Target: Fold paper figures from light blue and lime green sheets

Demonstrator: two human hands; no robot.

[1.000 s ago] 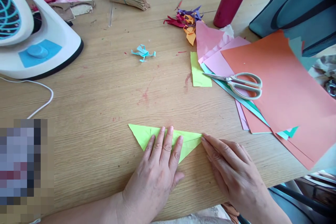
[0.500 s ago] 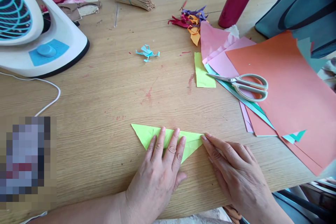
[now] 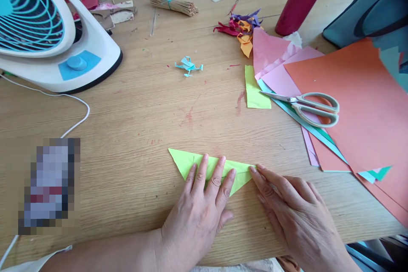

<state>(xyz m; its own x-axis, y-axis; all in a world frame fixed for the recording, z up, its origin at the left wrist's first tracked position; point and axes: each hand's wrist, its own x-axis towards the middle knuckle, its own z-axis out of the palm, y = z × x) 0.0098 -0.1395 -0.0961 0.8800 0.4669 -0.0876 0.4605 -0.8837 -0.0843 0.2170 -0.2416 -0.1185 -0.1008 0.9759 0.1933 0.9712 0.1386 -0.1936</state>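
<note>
A lime-green paper folded into a triangle [image 3: 181, 163] lies on the wooden table near me, its long edge facing away. Spread flat across its middle, my left hand [image 3: 200, 208] presses it down with the fingers apart, covering part of the paper. At the triangle's right corner, my right hand [image 3: 293, 212] has thumb and index finger together on the tip. A small blue folded paper figure [image 3: 188, 66] stands further back. Another lime-green paper piece [image 3: 255, 93] lies behind the hands, to the right.
Scissors [image 3: 314, 108] lie on a stack of coloured sheets [image 3: 350, 131] at the right. Behind are folded paper figures [image 3: 244, 27], a red bottle [image 3: 302, 2], and a bundle of sticks [image 3: 174, 5]. A white fan [image 3: 95, 57] stands left; a blurred-out object [image 3: 49, 187] lies before it.
The camera view has turned slightly left, so everything sits further right in the picture. Both hands stay in nearly the same place on the green paper.
</note>
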